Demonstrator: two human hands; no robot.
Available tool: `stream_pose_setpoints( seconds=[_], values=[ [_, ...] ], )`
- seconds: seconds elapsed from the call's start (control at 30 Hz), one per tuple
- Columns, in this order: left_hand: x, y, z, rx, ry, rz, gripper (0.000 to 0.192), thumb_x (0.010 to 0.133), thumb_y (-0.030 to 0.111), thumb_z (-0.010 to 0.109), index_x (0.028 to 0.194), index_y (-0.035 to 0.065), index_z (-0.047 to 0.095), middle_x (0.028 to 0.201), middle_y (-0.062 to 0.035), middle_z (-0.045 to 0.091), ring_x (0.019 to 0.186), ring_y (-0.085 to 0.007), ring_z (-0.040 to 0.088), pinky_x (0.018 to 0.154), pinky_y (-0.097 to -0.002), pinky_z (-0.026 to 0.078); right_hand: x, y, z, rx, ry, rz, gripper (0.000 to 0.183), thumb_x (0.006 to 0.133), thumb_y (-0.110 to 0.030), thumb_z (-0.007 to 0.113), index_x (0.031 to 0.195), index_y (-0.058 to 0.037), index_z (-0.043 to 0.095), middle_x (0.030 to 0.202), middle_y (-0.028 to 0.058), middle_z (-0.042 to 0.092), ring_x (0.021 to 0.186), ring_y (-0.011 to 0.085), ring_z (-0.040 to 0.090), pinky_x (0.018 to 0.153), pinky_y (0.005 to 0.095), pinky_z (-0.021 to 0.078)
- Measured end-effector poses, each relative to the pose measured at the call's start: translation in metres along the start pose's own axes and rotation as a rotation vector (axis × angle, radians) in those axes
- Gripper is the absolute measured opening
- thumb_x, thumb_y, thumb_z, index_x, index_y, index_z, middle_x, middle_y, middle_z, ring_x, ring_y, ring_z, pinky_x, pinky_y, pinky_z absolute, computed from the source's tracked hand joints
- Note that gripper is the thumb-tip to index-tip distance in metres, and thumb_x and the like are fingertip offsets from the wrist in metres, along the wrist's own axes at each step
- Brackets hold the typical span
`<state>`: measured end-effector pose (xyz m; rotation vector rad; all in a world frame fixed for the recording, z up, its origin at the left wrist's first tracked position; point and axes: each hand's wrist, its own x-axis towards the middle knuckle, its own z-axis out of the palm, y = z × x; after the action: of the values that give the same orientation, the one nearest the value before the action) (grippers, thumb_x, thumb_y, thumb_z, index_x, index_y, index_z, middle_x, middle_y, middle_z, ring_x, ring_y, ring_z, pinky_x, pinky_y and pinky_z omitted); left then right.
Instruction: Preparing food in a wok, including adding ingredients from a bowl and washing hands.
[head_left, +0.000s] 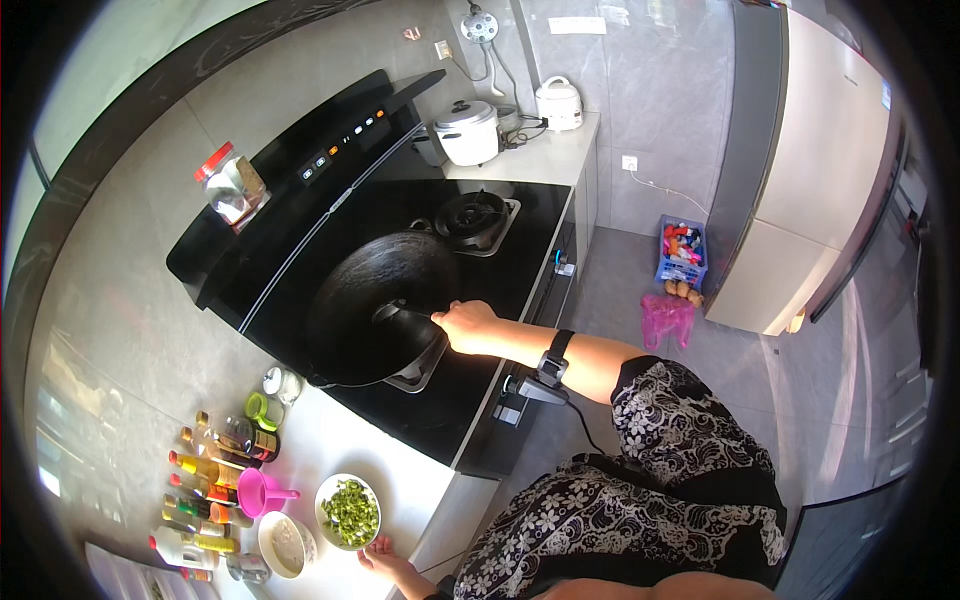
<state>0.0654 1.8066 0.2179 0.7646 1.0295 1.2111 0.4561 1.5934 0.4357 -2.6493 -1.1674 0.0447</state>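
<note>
A black wok (375, 277) rests on the near burner of a black glass gas hob. My right hand (466, 327) grips the handle of a dark cooking spatula or ladle (391, 310), whose head lies inside the wok. On the white counter stands a white bowl of chopped green vegetables (349, 513). My left hand (381, 556) is at that bowl's lower rim; whether the fingers grip it is hard to tell. Beside it sits another bowl (287, 545) with pale contents, and a pink plastic ladle (259, 493) lies above that one.
Sauce and oil bottles (202, 471) line the wall on the left. A red-lidded jar (231, 184) stands on the range hood. Past the second burner (472, 217) are a rice cooker (466, 135) and a smaller white cooker (559, 105). A blue basket (682, 247) sits on the floor.
</note>
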Motion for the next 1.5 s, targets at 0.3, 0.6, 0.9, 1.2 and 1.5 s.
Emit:
stream_pose_setpoints(
  seconds=[0.3, 0.6, 0.9, 1.2, 1.5],
  values=[
    [0.013, -0.006, -0.01, -0.06, -0.017, -0.093, 0.043, 0.079, 0.012, 0.049, 0.118, 0.0067, 0.03, 0.082, -0.013, 0.055, 0.066, -0.0208, 0.057, 0.052, -0.0282, 0.05, 0.017, 0.002, -0.009, -0.044, -0.065, 0.151, 0.028, 0.088, -0.016, 0.035, 0.106, -0.0063, 0.054, 0.091, 0.0161, 0.062, 0.086, 0.0305, 0.061, 0.068, 0.0425, 0.0495],
    [0.002, 0.011, -0.039, 0.412, 0.069, 0.182, 0.009, 0.087, 0.013, 0.043, 0.091, 0.0044, 0.041, 0.065, -0.0062, 0.049, 0.044, -0.0127, 0.048, 0.033, -0.023, 0.036, 0.033, 0.026, -0.005, 0.204, -0.108, 0.086, 0.04, 0.081, -0.01, 0.05, 0.121, -0.0101, 0.048, 0.118, 0.0123, 0.051, 0.109, 0.028, 0.049, 0.091, 0.0324, 0.0405],
    [0.012, 0.003, -0.056, 0.497, 0.034, 0.211, 0.005, 0.086, 0.008, 0.043, 0.082, 0.0052, 0.043, 0.056, -0.0037, 0.045, 0.037, -0.0102, 0.04, 0.03, -0.0222, 0.03, 0.031, 0.017, -0.026, 0.336, -0.288, 0.23, 0.048, 0.083, -0.013, 0.048, 0.13, -0.0155, 0.038, 0.072, 0.0102, 0.059, 0.053, 0.0181, 0.055, 0.049, 0.031, 0.046],
    [0.017, 0.01, -0.064, 0.443, 0.019, 0.124, 0.005, 0.085, 0.007, 0.045, 0.081, 0.0049, 0.043, 0.055, -0.004, 0.046, 0.035, -0.0103, 0.039, 0.029, -0.0221, 0.029, 0.033, 0.012, -0.033, 0.25, -0.284, 0.159, 0.046, 0.082, -0.008, 0.043, 0.127, -0.0145, 0.042, 0.086, 0.0186, 0.062, 0.053, 0.0232, 0.057, 0.053, 0.032, 0.047],
    [0.019, 0.006, -0.062, 0.457, 0.025, 0.152, 0.005, 0.085, 0.008, 0.046, 0.081, 0.0044, 0.044, 0.055, -0.0041, 0.047, 0.034, -0.0102, 0.04, 0.028, -0.0221, 0.029, 0.012, 0.004, -0.059, 0.24, -0.421, 0.268, 0.047, 0.079, -0.003, 0.041, 0.125, -0.0116, 0.044, 0.103, 0.0149, 0.059, 0.091, 0.0272, 0.059, 0.077, 0.0346, 0.0479]
  ],
)
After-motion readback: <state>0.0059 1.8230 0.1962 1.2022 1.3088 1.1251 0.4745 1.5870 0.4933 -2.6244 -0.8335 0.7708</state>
